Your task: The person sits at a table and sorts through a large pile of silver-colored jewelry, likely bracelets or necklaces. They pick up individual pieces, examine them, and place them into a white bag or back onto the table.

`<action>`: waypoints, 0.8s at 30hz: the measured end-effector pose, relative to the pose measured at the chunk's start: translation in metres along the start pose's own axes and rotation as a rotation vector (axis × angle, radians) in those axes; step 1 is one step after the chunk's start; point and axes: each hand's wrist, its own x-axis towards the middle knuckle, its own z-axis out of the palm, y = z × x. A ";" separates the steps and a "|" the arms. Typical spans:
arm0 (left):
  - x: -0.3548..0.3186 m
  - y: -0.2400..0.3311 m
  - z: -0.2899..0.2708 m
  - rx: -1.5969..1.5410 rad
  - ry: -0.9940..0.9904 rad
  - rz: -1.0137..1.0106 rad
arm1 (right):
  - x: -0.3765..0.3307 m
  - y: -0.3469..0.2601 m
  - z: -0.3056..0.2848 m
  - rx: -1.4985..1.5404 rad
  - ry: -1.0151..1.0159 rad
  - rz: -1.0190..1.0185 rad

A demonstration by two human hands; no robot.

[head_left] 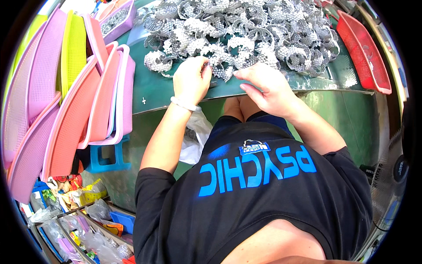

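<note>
A large heap of curled, silver-grey strips with a scaly texture (246, 31) covers the far part of the green table (154, 94). My left hand (192, 80), with a pale bracelet (185, 104) at its wrist, is closed at the heap's near edge. Between its thumb and fingers is a small dark bit too hidden to name. To the right, my right hand (266, 86) is open, thumb and fingers apart and pointing left. One short scaly strip (227, 72) hangs at the heap's edge between the two hands.
Stacked pink, purple and lime plastic baskets (72, 127) rise at the left, by a blue stool (112, 156). A purple basket (125, 22) of small grey parts stands far left. A red basket (365, 53) lies right. Below the table hangs a white plastic bag (195, 141).
</note>
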 end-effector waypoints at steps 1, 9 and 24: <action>-0.001 -0.001 0.000 -0.031 0.001 -0.023 | -0.001 0.000 0.002 0.005 0.013 -0.002; -0.008 -0.003 0.004 -0.137 0.050 -0.069 | -0.010 -0.008 0.031 0.219 -0.012 0.313; -0.029 -0.020 -0.027 -0.126 -0.158 0.089 | -0.003 0.011 0.064 0.484 0.143 0.572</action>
